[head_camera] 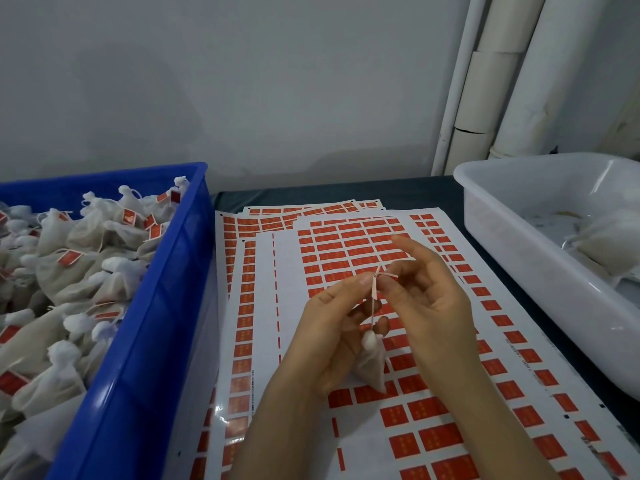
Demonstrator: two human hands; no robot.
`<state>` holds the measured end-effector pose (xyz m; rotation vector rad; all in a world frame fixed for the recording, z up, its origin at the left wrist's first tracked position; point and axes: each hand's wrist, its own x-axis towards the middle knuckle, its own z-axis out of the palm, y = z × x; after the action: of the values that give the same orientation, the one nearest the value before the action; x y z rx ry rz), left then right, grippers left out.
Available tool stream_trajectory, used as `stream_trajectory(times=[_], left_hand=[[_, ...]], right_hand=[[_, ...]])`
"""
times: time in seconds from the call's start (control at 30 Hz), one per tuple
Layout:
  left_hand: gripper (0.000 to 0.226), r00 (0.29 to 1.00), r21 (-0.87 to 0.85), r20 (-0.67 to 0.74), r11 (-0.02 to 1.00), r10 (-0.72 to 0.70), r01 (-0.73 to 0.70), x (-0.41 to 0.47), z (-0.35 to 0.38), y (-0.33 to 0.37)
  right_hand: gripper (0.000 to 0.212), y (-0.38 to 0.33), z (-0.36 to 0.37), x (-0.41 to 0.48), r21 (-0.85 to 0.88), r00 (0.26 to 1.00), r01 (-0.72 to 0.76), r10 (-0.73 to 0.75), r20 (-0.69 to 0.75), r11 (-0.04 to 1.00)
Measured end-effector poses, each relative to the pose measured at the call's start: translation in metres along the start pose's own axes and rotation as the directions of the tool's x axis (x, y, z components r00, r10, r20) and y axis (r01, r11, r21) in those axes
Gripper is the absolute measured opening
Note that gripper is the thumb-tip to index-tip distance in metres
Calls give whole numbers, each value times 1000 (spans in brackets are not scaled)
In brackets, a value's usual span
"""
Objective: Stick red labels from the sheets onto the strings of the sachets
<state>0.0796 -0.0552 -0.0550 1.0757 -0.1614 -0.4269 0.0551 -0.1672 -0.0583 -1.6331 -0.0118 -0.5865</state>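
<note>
A sachet (372, 367) hung by its string (374, 295) over the label sheets (349, 242).
The left hand (329, 327) and right hand (427, 301) each pinched the string in a narrow grip.

We see a blue crate (145, 341) of glossy plastic, a white tub (512, 244) of smooth plastic, paper sheets (287, 258) with slight sheen, sachets (69, 271) of thin matt cloth.
</note>
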Motion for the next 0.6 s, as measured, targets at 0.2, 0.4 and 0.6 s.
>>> stream_trajectory(times=[0.2, 0.4, 0.6], left_hand=[[33, 995, 131, -57, 989, 76, -68, -1, 6, -2], [20, 953, 282, -145, 934, 268, -220, 0, 6, -10], [26, 912, 250, -231, 927, 339, -281, 1, 4, -7]], right_hand=[[35, 2, -1, 1, 1, 998, -22, 22, -61, 1000], [32, 3, -3, 1, 34, 995, -45, 48, -90, 998], [19, 2, -2, 1, 17, 993, -101, 101, -58, 995]])
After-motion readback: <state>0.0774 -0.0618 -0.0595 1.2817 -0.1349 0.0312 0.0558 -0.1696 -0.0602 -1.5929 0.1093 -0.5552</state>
